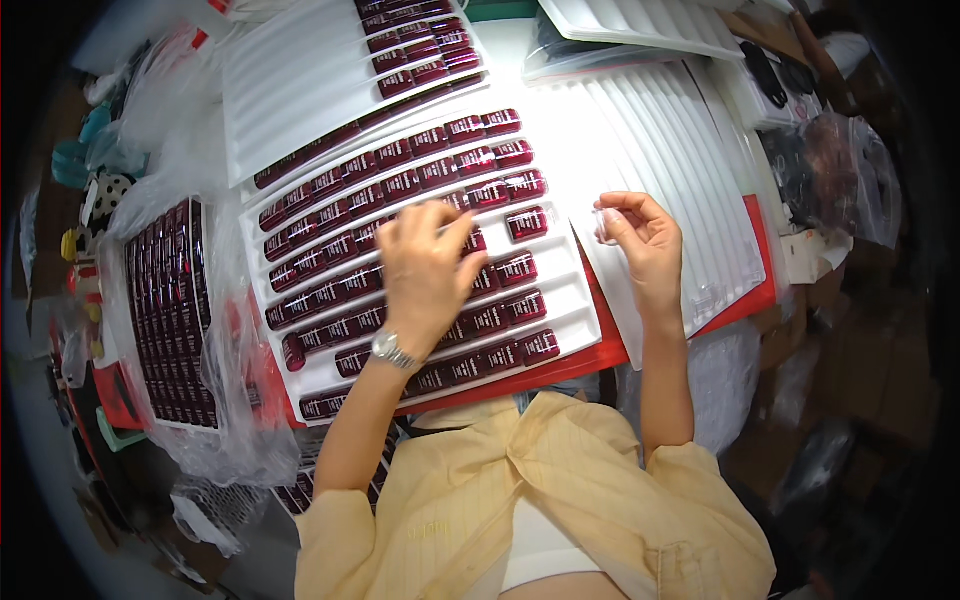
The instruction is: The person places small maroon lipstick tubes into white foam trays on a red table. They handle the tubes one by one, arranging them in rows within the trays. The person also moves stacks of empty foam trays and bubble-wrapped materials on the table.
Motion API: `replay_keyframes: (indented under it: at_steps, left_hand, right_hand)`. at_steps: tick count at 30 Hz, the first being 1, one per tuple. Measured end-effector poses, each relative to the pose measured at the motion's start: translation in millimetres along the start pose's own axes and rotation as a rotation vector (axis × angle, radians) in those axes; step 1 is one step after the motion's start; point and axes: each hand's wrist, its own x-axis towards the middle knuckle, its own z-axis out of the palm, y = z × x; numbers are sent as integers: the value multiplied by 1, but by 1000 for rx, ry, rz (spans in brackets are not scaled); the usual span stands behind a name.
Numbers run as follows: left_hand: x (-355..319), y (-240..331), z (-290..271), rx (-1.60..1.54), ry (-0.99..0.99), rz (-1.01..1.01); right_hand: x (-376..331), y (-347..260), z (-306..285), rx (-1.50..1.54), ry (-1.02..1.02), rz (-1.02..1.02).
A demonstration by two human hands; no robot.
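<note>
At far left, a clear plastic bag (pixel 215 370) holds a tray of dark red glossy pieces. Centre, the left hand (pixel 425 265), fingers spread loose and gripping nothing, rests over rows of dark red rectangular pieces (pixel 500 190) in a white ribbed plastic tray (pixel 580 310). Right of it, the right hand (pixel 645 240) pinches a small clear piece (pixel 604 226) over an empty white ribbed tray (pixel 690 180).

- A worktable (pixel 520 40) fills the middle of the view, and strong light from above makes its far part very bright.
- A red mat (pixel 760 290) covers the table near its front edge.
- On the left side, clear plastic bags (pixel 160 90) lie in a heap.
- On the right side, brown cardboard boxes (pixel 870 360) stand in shadow.
- The corners of the room are dark.
</note>
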Motion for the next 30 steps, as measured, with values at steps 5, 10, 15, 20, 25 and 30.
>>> replay_keyframes:
  at_steps: [5,10,15,20,25,30]
  left_hand:
    - [-11,6,-4,-403,40,-59]
    - [-19,34,2,-964,147,-211]
    - [-10,5,-2,-253,116,-54]
    - [6,7,12,-54,63,0]
    - [11,0,14,-221,6,59]
    - [4,2,7,23,56,60]
  right_hand:
    - [-8,-3,50,332,47,-137]
    - [-27,-7,55,-333,-7,-586]
    - [-44,-1,-49,-732,52,-368]
    - [-76,42,-142,-1540,359,-40]
    - [-88,44,-134,-1289,290,-187]
    - [-84,55,-135,-1118,287,-306]
